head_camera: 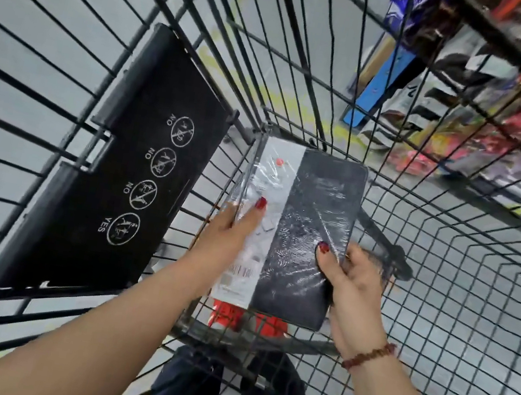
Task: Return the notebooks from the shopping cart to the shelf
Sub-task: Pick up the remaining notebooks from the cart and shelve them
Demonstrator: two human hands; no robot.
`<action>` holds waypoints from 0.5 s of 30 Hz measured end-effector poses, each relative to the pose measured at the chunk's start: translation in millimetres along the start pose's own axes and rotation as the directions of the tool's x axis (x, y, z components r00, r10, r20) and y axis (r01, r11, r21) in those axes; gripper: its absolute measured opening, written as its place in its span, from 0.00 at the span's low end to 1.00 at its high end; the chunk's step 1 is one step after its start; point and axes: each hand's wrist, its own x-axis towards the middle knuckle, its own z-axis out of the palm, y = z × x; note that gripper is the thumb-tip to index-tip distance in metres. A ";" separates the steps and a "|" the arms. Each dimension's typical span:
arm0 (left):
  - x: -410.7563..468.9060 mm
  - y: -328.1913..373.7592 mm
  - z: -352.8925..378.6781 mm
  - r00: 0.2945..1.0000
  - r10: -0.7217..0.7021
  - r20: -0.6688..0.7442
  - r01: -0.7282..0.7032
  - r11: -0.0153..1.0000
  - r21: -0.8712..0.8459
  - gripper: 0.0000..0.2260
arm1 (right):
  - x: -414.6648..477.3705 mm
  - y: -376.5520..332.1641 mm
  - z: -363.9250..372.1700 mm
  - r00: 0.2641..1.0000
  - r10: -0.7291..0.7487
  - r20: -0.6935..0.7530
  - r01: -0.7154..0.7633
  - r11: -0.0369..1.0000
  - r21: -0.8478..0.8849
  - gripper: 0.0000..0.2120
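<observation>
A black notebook [313, 227] wrapped in clear plastic, with a white label band down its left side, is held flat above the wire shopping cart [449, 265]. My left hand [232, 230] grips its left edge, thumb on the white band. My right hand [352, 279] grips its lower right corner, thumb on the black cover. There seems to be more than one notebook stacked in the wrap edge at the left, but I cannot tell how many. The shelf [512, 102] with colourful goods runs along the upper right, beyond the cart's wire side.
The cart's black child-seat flap [125, 166] with white NO and YES pictograms stands at the left. Grey floor shows through the wire mesh. My legs and red shoes [244, 320] are below the cart's near end. A blue box [381, 76] sits on the shelf.
</observation>
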 end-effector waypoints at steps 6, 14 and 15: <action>-0.5 -4.7 -0.9 0.978 0.076 -0.195 -0.097 0.990 -0.098 0.17 | -1.5 -2.5 8.6 0.997 -0.059 0.058 0.064 0.993 -0.099 0.13; -1.1 -42.0 -21.7 0.954 -0.047 -0.298 0.041 0.999 -0.028 0.22 | 28.8 1.1 -9.8 0.990 0.062 -0.127 -0.063 0.998 -0.002 0.09; -2.3 -45.1 -24.0 0.951 -0.027 -0.309 0.031 1.000 0.007 0.22 | 34.9 0.6 -11.4 0.986 0.071 -0.152 -0.067 0.997 0.030 0.07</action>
